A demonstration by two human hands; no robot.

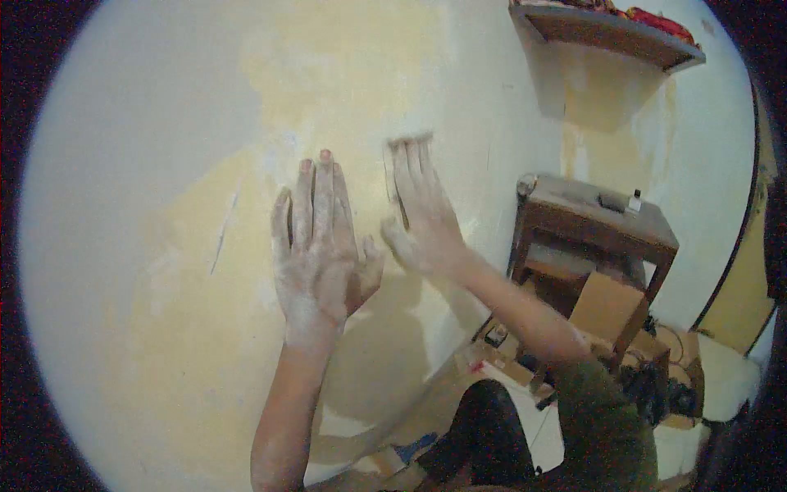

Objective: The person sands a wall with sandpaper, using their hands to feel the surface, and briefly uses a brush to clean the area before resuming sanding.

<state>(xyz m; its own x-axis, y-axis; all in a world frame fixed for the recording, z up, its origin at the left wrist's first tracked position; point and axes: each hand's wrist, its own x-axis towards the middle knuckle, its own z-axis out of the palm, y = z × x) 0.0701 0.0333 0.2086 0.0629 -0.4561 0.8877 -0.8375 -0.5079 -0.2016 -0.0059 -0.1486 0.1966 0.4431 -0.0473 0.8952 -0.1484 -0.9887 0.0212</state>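
Note:
My left hand point(316, 238), coated in pale dust, is spread with its fingers pointing up in front of the patchy yellow and white wall point(188, 312). Its palm side faces the wall, and nothing shows in it. To its right, my right hand point(425, 213) is slightly blurred and presses a thin, dark-edged piece of sandpaper point(410, 139) flat to the wall under its fingers. Most of that sheet is hidden by the fingers. A thin pale scratch point(223, 230) marks the wall left of my left hand.
A wooden table point(598, 197) with a small bottle point(635, 200) stands at right, under a wall shelf point(611, 33) bearing red items. Cardboard boxes point(607, 305) and clutter lie beneath and around it. My bent knee point(492, 418) shows at the bottom.

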